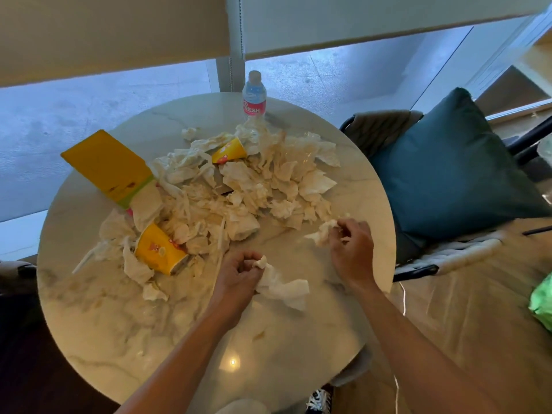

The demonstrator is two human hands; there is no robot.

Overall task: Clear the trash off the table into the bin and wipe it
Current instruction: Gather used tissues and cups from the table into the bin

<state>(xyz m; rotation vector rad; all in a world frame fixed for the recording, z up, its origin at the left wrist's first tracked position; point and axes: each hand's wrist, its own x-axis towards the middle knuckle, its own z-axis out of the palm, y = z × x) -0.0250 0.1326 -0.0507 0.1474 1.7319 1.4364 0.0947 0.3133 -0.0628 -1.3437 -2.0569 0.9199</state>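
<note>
On the round marble table (98, 324), the left hand (239, 274) pinches a white tissue (283, 286) near the front edge — the right hand (352, 246) grips another crumpled tissue (321, 233). Beyond them sprawls the tissue pile (239, 186) — two yellow cups (159, 249) tipped among it.

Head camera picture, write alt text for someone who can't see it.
Over a round marble table, the left hand grips a white tissue and the right hand pinches a crumpled tissue. Beyond lie a tissue pile, two tipped yellow cups, a yellow box, a water bottle.
</note>
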